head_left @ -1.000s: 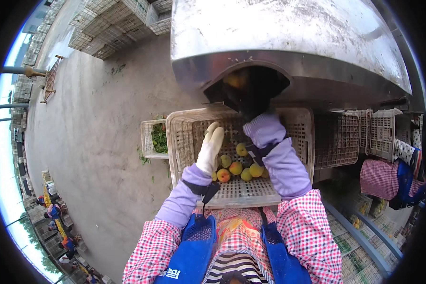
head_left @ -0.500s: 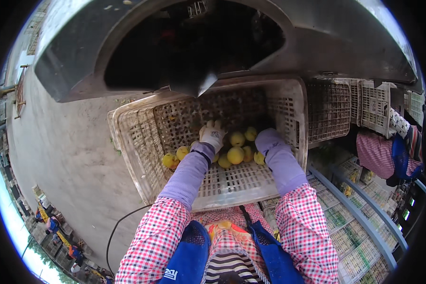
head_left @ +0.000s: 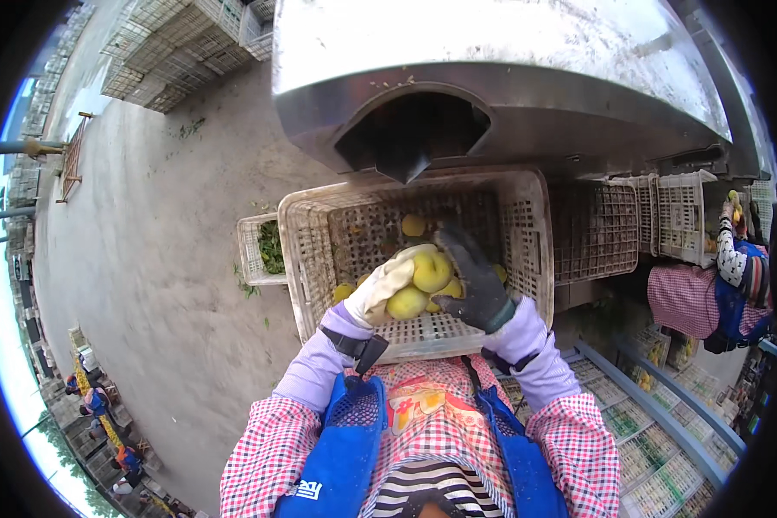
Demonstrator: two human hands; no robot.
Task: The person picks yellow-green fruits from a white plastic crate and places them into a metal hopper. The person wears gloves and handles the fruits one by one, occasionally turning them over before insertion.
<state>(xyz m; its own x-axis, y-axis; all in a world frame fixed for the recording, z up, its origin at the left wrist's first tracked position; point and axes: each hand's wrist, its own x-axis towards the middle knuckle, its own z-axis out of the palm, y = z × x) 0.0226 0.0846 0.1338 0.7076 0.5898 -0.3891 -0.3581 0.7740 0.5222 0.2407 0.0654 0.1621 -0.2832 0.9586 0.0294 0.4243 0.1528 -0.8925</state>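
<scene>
My left hand (head_left: 382,287), in a white glove, cups yellow-green peaches (head_left: 431,271) above the near part of a dirty white plastic crate (head_left: 312,250). From the other side my right hand (head_left: 473,278), in a dark glove, curls round the same small cluster. Its fingers hide part of the fruit, so how many each hand bears is unclear. One loose peach (head_left: 413,225) lies deeper in the crate, and others show low beside both hands. Lilac sleeve covers reach up both forearms.
Over the crate's far rim juts a metal machine (head_left: 527,108) with a dark chute opening. A small crate (head_left: 249,250) with leaves stands left. More crates (head_left: 596,229) line the right, near blue rails (head_left: 656,397) and a co-worker (head_left: 708,289). Stacked crates (head_left: 181,52) stand far left.
Both hands have come up from the crate's floor and closer together, now with peaches between them. The view has shifted, showing more of the machine's top and the leaf-filled crate.
</scene>
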